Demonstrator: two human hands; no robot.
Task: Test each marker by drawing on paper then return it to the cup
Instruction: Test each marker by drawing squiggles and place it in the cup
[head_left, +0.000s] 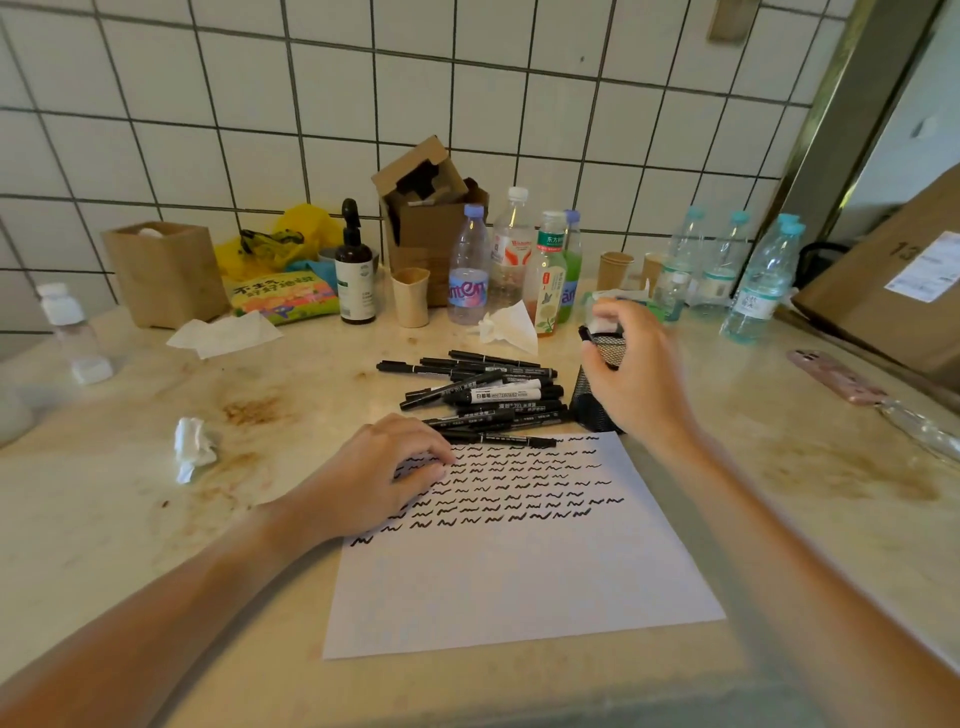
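Note:
A white sheet of paper (519, 561) lies in front of me, its upper half filled with rows of short black squiggles. My left hand (384, 473) rests on the sheet's top left corner, fingers lying on the paper. A pile of several black markers (483, 397) lies just beyond the sheet. To the pile's right stands a black mesh cup (592, 402). My right hand (634, 369) hovers over the cup's rim and pinches a marker (600, 326) with a white barrel and black end, mostly hidden by the fingers.
A crumpled tissue (192, 447) lies left of the paper. Bottles (467, 270), paper cups (410, 296), cardboard boxes (431, 208) and a snack bag (283, 296) line the tiled wall. A pink phone (836, 376) and a large carton (898, 280) sit at the right.

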